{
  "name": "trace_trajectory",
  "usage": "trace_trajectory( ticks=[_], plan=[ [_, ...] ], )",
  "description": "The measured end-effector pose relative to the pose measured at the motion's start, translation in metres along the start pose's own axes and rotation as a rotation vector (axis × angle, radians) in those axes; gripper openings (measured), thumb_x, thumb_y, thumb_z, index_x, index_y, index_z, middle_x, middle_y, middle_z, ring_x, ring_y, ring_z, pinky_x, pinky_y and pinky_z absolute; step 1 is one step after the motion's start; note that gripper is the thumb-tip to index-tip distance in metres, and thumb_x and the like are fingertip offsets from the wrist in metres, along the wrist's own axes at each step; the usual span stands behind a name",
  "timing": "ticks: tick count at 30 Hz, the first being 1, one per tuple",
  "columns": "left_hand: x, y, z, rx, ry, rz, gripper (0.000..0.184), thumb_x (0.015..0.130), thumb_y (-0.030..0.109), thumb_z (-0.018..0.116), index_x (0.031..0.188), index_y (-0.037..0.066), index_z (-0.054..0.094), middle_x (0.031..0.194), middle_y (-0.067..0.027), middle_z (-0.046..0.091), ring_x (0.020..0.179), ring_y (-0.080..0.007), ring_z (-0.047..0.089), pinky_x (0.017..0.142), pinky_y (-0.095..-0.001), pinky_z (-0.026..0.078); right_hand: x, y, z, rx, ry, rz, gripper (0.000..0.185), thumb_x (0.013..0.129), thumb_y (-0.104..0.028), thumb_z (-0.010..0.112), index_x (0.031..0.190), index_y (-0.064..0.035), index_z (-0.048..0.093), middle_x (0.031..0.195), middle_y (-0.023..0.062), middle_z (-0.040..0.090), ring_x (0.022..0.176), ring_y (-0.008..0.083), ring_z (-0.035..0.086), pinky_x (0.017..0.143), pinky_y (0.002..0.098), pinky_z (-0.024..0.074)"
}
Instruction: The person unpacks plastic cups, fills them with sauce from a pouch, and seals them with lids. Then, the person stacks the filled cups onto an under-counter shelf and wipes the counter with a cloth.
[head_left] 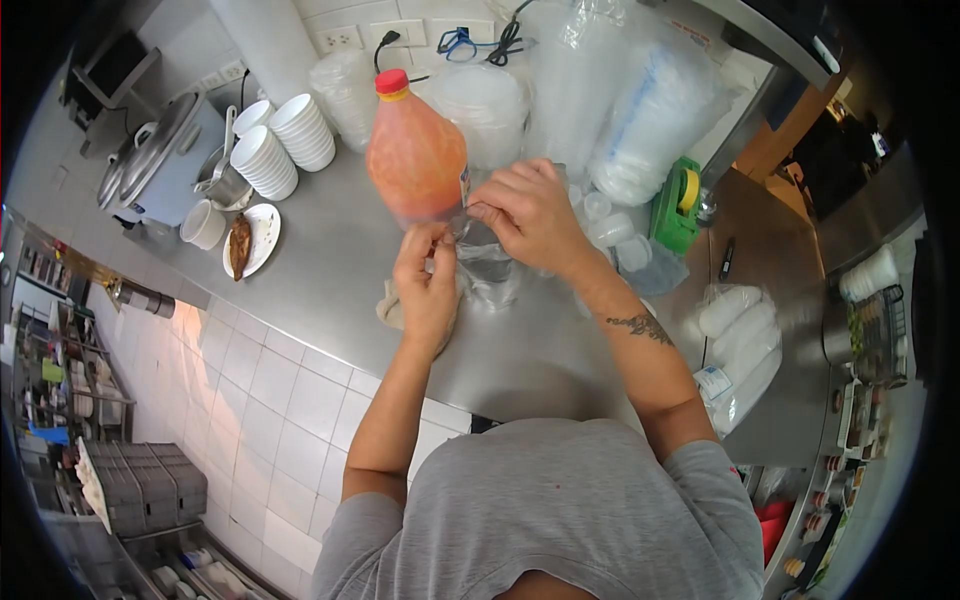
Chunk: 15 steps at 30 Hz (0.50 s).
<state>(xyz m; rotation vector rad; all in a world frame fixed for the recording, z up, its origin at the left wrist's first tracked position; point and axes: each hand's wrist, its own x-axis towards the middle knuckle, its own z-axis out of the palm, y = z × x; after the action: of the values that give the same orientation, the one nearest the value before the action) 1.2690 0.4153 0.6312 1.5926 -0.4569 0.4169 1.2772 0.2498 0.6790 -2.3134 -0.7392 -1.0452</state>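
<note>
A clear plastic bag [490, 272] hangs in front of me over the steel counter. My left hand [426, 282] pinches its left edge between thumb and fingers. My right hand [530, 215] is closed on the upper part of the bag, thumb against the fingers. Just behind both hands stands a large jug [415, 145] of orange liquid with a red cap, its lower right side partly covered by my right hand. A beige cloth [392, 306] lies on the counter beneath my left wrist.
Left on the counter [330, 270] are stacked white foam cups [302, 132] and a white plate [263, 240] with a browned piece of food. Plastic-wrapped containers line the back wall. A green tape dispenser [676, 212], small clear cups [612, 230] and a bagged white stack [740, 340] are right.
</note>
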Motion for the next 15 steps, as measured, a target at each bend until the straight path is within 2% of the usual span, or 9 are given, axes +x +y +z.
trace_trajectory(
  ticks=[9,15],
  plan=[
    [0.0034,0.0015,0.0019,-0.029,0.038,-0.054,0.012,0.086,0.005,0.058,0.076,-0.002,0.056,0.071,-0.002,0.05,0.066,-0.0093,0.045,0.061,-0.0236,0.038,0.0042,-0.0033,-0.0008,0.075,-0.064,0.123,0.004,0.078,-0.017,0.064,0.077,-0.0138,0.064,0.068,-0.002,0.059,0.066,0.018,0.052,0.067,0.0325,0.0343],
    [0.0036,-0.0042,0.0048,-0.095,0.014,-0.128,0.017,0.089,0.008,0.057,0.075,-0.001,0.055,0.071,0.0,0.048,0.066,-0.0077,0.042,0.059,-0.0238,0.036,0.0033,-0.0091,0.0035,0.097,-0.041,0.117,0.003,0.077,-0.017,0.064,0.077,-0.0146,0.064,0.067,-0.0035,0.06,0.063,0.0179,0.054,0.064,0.0327,0.036]
  ],
)
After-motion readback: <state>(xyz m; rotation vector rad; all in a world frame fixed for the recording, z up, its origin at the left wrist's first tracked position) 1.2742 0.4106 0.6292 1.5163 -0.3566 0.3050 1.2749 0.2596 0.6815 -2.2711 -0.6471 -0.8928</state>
